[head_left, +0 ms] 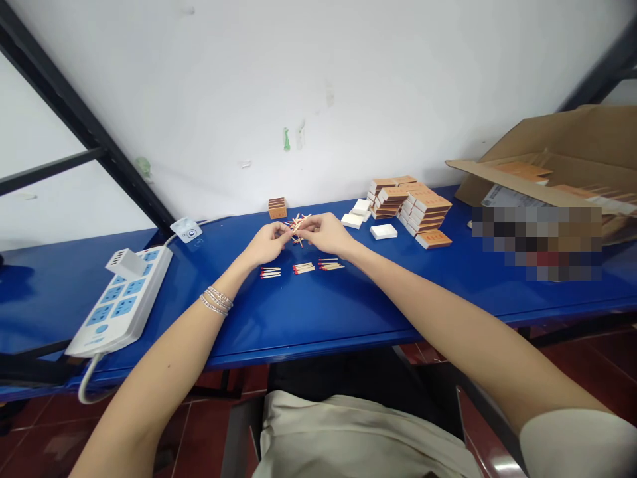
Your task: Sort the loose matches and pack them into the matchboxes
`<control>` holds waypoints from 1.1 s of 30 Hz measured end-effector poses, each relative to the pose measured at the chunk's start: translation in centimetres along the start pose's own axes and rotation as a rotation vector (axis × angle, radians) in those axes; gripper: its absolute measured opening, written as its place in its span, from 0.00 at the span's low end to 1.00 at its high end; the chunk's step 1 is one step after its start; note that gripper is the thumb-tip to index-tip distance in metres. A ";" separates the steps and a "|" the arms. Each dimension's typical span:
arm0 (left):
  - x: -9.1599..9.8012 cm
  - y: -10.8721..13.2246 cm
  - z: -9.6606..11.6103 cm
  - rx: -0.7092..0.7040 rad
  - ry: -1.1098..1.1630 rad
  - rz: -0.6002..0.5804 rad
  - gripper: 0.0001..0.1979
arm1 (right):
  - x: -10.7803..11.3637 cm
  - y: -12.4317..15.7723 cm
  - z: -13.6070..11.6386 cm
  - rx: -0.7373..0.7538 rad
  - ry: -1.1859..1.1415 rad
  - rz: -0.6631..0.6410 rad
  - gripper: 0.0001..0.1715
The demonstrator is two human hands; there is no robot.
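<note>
My left hand point(269, 243) and my right hand point(326, 234) meet over a loose heap of matches point(297, 219) on the blue table. The fingers of both are pinched, with matchsticks showing at their tips; how many each holds is too small to tell. In front of the hands lie three small groups of red-tipped matches: a left group point(270, 273), a middle group point(303, 268) and a right group point(331, 264). Their sticks lie roughly side by side, heads to the left. Part of the heap is hidden by the fingers.
Behind the heap stands a small stack of matchboxes point(277, 208) by the wall. White matchbox trays point(383, 232) and stacked matchboxes point(423, 207) are to the right, before an open cardboard box point(527, 143). A white power strip point(122, 302) with a cable lies at left.
</note>
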State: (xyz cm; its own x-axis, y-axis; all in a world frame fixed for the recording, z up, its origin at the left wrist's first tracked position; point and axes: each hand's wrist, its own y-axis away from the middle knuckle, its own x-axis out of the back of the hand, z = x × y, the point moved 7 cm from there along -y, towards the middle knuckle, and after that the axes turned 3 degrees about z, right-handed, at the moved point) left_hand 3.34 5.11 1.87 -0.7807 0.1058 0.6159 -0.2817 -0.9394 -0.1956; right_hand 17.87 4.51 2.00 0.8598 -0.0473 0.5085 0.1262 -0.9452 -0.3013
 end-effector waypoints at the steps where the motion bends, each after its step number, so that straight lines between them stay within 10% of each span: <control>1: -0.1 0.1 0.1 -0.001 0.018 -0.011 0.11 | -0.1 -0.1 0.2 -0.019 -0.065 0.012 0.08; 13: 2.2 -0.8 -2.0 0.064 -0.334 0.050 0.15 | -3.1 1.2 -0.5 -0.057 -0.274 -0.260 0.06; 25: 3.2 -1.6 -3.2 0.107 -0.437 0.093 0.15 | -6.3 2.1 -3.6 0.202 0.057 -0.374 0.09; 33: 2.4 -1.2 -2.8 0.038 -0.407 -0.013 0.09 | -0.9 -0.6 -0.5 0.121 0.413 -0.038 0.10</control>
State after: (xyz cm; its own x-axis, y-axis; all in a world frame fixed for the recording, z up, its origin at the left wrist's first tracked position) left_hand 0.23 7.45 1.46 -0.4902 -0.0130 0.8715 -0.2629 -0.9511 -0.1620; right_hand 16.75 4.97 2.08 0.5866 -0.1621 0.7935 0.2320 -0.9051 -0.3564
